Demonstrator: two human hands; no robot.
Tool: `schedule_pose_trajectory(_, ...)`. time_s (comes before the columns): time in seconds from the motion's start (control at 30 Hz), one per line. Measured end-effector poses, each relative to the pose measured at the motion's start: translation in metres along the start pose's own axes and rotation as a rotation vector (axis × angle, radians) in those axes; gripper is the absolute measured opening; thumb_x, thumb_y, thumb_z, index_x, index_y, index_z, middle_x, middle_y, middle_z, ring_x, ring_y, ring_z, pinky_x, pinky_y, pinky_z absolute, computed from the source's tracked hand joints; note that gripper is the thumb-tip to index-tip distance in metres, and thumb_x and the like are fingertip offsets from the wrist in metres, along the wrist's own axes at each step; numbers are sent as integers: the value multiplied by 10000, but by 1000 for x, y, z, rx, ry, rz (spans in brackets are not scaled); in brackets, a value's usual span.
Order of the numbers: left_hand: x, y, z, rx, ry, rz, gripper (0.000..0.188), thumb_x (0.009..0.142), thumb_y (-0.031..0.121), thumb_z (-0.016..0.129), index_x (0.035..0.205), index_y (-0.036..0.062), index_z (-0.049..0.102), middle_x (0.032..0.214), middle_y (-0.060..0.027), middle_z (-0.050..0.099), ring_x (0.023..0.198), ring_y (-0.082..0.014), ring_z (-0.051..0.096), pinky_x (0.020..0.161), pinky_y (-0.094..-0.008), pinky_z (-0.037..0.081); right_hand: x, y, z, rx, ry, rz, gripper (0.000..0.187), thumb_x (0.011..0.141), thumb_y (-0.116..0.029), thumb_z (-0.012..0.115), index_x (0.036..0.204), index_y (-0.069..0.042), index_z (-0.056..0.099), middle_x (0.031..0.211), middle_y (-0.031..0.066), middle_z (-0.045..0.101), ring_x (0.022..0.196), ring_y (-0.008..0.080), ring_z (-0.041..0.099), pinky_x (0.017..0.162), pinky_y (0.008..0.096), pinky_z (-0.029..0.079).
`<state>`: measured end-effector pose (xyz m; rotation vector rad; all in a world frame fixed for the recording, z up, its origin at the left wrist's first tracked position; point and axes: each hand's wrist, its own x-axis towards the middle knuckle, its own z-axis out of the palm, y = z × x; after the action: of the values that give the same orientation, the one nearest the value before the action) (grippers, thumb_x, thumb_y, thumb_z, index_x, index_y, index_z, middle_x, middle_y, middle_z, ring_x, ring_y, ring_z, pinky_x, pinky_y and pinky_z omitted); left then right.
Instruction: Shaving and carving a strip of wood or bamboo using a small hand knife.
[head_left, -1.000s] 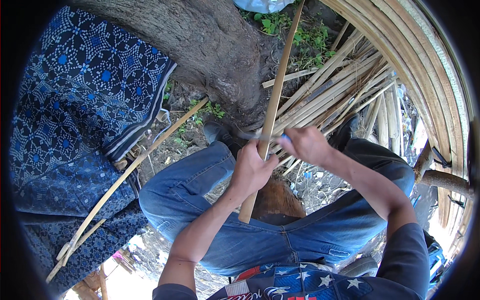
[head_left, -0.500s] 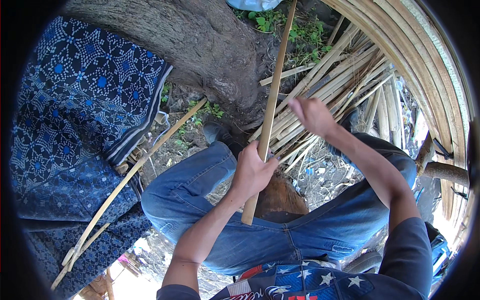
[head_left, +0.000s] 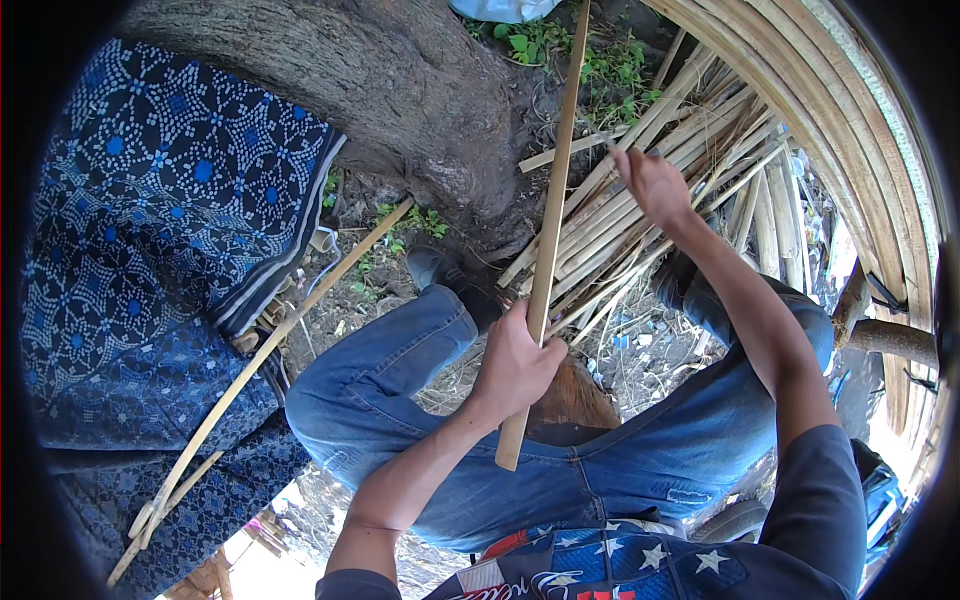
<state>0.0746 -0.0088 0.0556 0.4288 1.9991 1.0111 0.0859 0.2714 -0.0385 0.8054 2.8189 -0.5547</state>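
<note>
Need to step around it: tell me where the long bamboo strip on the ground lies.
In the head view, the bamboo strip lies on the person's left, slanting from the tree trunk along the blue patterned cloth, left of the left hand.

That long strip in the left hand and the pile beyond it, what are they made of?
The strip looks like split bamboo: pale tan, dry and matte, flat and straight-grained. The pile seems the same, yellowish slats, some curved. The left hand grips the strip.
</note>
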Motion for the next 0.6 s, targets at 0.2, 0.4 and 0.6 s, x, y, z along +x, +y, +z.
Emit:
schedule_pose_trajectory(0.2,15,-11,-10,-239,-43,-20,145,750,68,605,837,13,503,607,-1,479,510,-61,437,451,-246,354,-44,-53,29,30,289,-285,460,1000,-338,386,708,2,491,497,199,483,432,379,525,407,463,440)
schedule_pose_trajectory(0.4,21,-16,-31,-638,-227,-232,135,797,41,584,840,61,457,505,48,384,339,-38,320,309,-226,234,-52,-42,18,378,54,42,492,1011,-336,351,703,6,525,499,191,505,492,391,558,483,463,429)
schedule_pose_trajectory(0.6,21,-16,-23,-564,-228,-160,162,773,50,605,860,73,470,535,24,430,346,-30,340,315,-215,256,-104,-78,10,235,182,-791,393,933,-386,520,719,-58,488,542,84,506,388,254,504,372,360,413)
